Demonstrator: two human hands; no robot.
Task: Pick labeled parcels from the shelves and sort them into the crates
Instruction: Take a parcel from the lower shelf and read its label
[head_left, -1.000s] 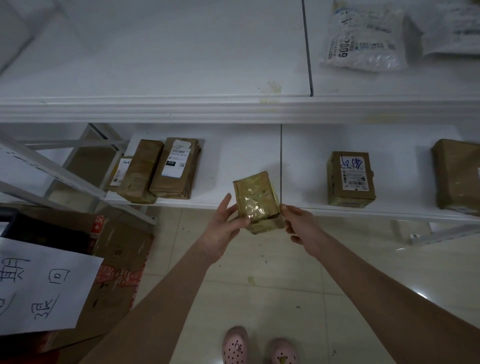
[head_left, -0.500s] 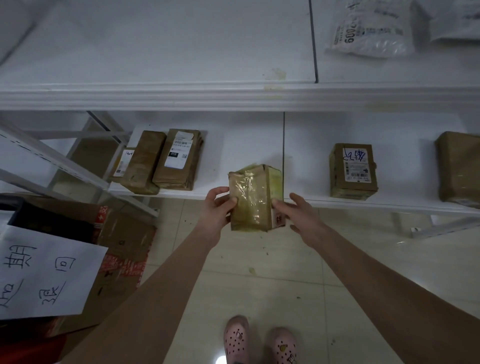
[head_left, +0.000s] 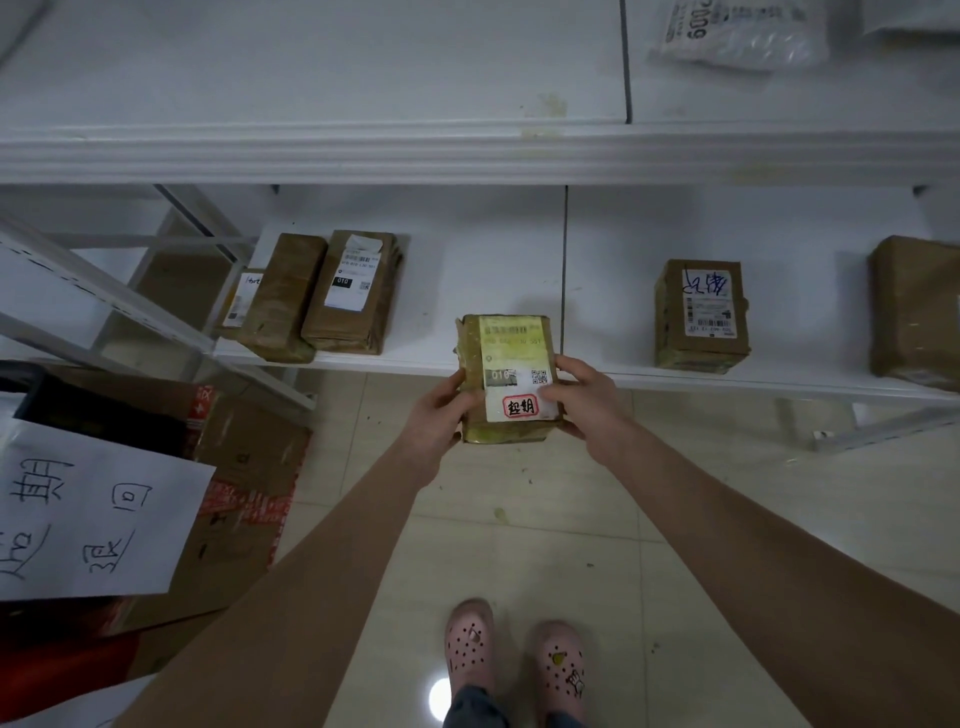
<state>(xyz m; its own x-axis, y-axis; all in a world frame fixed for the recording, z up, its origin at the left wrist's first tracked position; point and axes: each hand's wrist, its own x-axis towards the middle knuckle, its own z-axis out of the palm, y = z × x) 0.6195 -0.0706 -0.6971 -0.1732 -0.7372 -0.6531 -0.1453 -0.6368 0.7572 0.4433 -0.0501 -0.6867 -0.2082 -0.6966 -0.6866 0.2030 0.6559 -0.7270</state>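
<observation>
A small brown taped parcel (head_left: 511, 353) is held in front of the lower shelf, its white label with "010", a QR code and a red stamp facing up. My left hand (head_left: 441, 410) grips its left side and my right hand (head_left: 582, 395) grips its right side, thumb on the label. On the lower shelf (head_left: 467, 270) lie a group of brown parcels at the left (head_left: 353, 296), a labelled box (head_left: 701, 317) to the right, and a larger brown parcel (head_left: 919, 312) at the far right edge.
A cardboard box (head_left: 234, 483) with a handwritten paper sign (head_left: 93, 514) stands on the floor at the left. A white plastic mailer (head_left: 743, 31) lies on the upper shelf (head_left: 363, 145). White shelf struts (head_left: 104, 306) slant at the left. Tiled floor and pink clogs are below.
The parcel has been turned over in both hands, so its labelled face now points up instead of the taped plain side. It sits a little lower and to the right.
</observation>
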